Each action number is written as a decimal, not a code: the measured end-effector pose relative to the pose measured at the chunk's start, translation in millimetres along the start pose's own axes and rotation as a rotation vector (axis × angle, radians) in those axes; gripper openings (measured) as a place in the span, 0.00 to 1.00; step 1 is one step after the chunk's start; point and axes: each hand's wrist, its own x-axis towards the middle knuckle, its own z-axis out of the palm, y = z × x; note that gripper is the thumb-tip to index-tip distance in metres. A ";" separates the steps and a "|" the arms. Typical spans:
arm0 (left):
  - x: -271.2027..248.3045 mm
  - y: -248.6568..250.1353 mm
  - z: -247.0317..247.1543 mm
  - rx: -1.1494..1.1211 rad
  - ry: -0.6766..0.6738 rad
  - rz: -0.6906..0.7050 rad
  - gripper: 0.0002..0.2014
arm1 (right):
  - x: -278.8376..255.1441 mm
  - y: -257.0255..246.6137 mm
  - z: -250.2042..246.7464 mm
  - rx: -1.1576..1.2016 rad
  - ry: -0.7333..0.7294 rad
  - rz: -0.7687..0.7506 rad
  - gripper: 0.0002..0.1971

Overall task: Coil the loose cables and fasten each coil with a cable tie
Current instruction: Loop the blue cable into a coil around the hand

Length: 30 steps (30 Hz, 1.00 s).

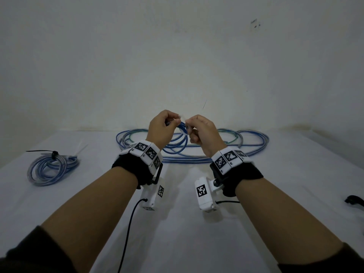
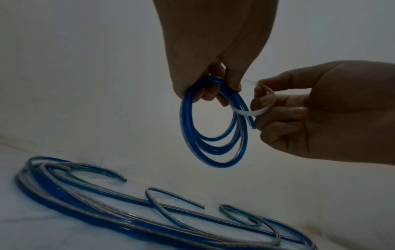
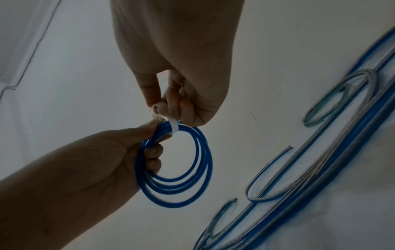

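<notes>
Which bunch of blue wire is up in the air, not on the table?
The small blue coil held up by both hands; the tied coil and loose cables lie on the table.

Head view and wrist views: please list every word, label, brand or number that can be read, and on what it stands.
No readable words, brands or numbers.
Wrist bands: black-and-white square code markers only; tiny characters beside them too small to read.
Camera housings: one square code marker each, no text.
</notes>
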 end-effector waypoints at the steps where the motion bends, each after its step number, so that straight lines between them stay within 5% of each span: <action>1: -0.1 0.1 0.7 -0.007 0.003 -0.002 0.02 | 0.3 0.4 0.1 -0.001 0.007 -0.004 0.11; 19: -1.9 3.3 7.6 0.045 -0.026 0.036 0.03 | -1.2 5.3 -10.8 -0.052 0.014 -0.017 0.13; 26: -6.9 7.8 10.6 0.225 -0.092 0.201 0.02 | -1.7 4.8 -13.5 -0.049 0.042 -0.030 0.13; 30: -11.0 9.0 10.1 0.305 -0.145 0.258 0.02 | -2.6 4.9 -18.5 -0.042 0.045 -0.023 0.05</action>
